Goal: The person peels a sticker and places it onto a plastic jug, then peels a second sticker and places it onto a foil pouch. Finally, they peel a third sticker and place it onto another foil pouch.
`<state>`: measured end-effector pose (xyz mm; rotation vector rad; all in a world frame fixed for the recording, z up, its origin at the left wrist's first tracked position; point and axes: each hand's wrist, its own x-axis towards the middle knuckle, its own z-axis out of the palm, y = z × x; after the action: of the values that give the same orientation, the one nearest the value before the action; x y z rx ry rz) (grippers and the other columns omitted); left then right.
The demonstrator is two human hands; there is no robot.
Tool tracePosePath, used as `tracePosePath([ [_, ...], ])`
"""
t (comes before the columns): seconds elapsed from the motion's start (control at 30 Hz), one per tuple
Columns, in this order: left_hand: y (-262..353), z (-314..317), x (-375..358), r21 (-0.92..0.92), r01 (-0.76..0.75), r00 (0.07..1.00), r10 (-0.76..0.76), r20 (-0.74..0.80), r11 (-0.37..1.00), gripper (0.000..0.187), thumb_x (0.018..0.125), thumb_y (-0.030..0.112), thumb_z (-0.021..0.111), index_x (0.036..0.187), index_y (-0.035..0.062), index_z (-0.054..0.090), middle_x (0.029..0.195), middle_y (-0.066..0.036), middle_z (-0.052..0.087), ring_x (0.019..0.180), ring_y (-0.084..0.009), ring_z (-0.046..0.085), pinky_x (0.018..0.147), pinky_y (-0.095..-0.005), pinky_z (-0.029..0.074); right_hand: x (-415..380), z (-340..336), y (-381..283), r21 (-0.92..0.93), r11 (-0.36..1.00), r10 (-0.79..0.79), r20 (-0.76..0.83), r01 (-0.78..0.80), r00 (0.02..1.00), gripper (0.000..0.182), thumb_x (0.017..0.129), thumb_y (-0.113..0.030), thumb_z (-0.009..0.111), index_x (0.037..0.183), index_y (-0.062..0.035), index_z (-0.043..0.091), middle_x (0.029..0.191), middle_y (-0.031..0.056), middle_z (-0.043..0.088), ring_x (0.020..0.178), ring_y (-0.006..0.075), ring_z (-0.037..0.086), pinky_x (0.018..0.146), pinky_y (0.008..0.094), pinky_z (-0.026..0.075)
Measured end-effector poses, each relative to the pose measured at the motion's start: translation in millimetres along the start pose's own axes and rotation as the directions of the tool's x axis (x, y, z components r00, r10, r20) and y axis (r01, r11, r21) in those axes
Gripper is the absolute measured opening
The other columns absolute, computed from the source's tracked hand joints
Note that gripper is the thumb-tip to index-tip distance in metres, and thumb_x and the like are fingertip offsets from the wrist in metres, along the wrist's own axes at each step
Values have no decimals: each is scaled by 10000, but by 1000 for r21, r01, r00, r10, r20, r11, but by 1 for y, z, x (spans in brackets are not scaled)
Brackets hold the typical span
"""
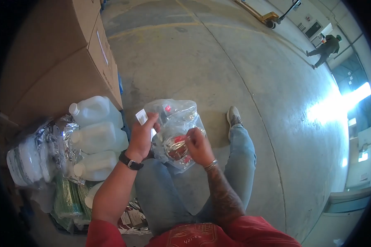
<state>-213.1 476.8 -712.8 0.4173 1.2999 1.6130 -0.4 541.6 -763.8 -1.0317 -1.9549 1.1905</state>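
Observation:
A clear plastic bag (179, 113) with red and silvery packets inside lies in front of me, just beyond my knees. My left hand (143, 136), with a dark watch on the wrist, is closed on a small white label (142, 117) at the bag's left side. Over the lower right part of the bag is my right hand (198, 146), its fingers bent together at the plastic near a red packet (179, 139). What the right fingertips pinch, if anything, is too small to make out.
Translucent jugs (97, 138), foil packs and green-tinted bundles (68, 197) stand at my left, below large cardboard boxes (62, 78). A yellow pallet jack (270, 18) is far ahead; a person (327, 49) stands at the upper right.

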Motion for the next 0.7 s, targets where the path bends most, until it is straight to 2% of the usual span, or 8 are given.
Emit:
tracePosePath([
  [0.1, 9, 8, -9, -26, 85, 996, -85, -23, 996, 251, 924, 282, 703, 1094, 123, 611, 845, 44, 517, 691, -93, 506, 761, -322, 510, 25, -41, -56, 281, 957, -55, -55, 69, 997, 116, 952, -28, 605, 966, -47, 492, 765, -25, 469, 678, 51, 412, 592, 239, 372],
  [0.2, 3, 10, -10, -12, 160, 986, -159, 44, 987, 360, 933, 370, 709, 1173, 121, 610, 871, 63, 472, 658, -73, 451, 804, -332, 505, 31, -83, -108, 224, 967, -100, -103, 121, 990, 136, 952, -14, 613, 948, -49, 481, 778, -20, 477, 675, 49, 412, 589, 232, 369],
  [0.27, -4, 10, -10, -78, 363, 918, -343, 199, 928, 563, 915, 500, 711, 1283, 110, 541, 1010, 16, 555, 708, -59, 449, 841, -342, 530, 30, -87, -123, 240, 944, -201, -130, 227, 971, 145, 949, -10, 618, 945, -47, 479, 788, -15, 487, 687, 51, 421, 600, 235, 380],
  [0.3, -8, 9, -7, -84, 391, 869, -338, 361, 916, 752, 861, 646, 694, 1337, 97, 502, 1042, 2, 578, 753, -76, 506, 877, -351, 532, 28, -87, -129, 263, 911, -285, -155, 318, 946, 153, 946, -5, 624, 943, -46, 476, 798, -10, 498, 699, 53, 430, 611, 238, 390],
  [0.43, -13, -3, -7, -425, 472, 810, -190, 555, 772, 813, 870, 646, 673, 1392, 54, 477, 1190, -47, 627, 889, -139, 639, 937, -348, 541, 16, -84, -154, 215, 897, -392, -13, 385, 920, 133, 936, 8, 628, 956, -39, 505, 846, 33, 559, 735, 117, 530, 659, 264, 438],
  [0.53, -12, -5, -16, -388, 272, 855, -36, 517, 881, 733, 911, 560, 678, 1403, 54, 482, 1239, -59, 633, 1018, -158, 658, 937, -348, 543, 15, -81, -163, -52, 925, -359, 200, 375, 912, 152, 903, 0, 665, 1022, -44, 583, 908, 87, 603, 806, 223, 614, 716, 321, 485],
  [0.6, -8, -2, -15, -409, 242, 862, -1, 506, 880, 646, 938, 450, 699, 1395, 44, 490, 1260, -67, 636, 1110, -179, 651, 914, -355, 545, 21, -77, -156, -310, 849, -404, 138, 427, 904, 212, 847, -27, 709, 1046, -83, 664, 941, 93, 631, 883, 283, 641, 748, 382, 509],
  [0.7, 4, 8, -20, -351, 86, 947, 33, 320, 932, 568, 939, 331, 719, 1372, 34, 504, 1239, -62, 643, 1079, -162, 655, 903, -349, 542, 27, -66, -153, -542, 668, -599, 15, 510, 800, 229, 794, -74, 745, 1016, -114, 706, 954, 52, 647, 947, 247, 643, 770, 398, 510],
])
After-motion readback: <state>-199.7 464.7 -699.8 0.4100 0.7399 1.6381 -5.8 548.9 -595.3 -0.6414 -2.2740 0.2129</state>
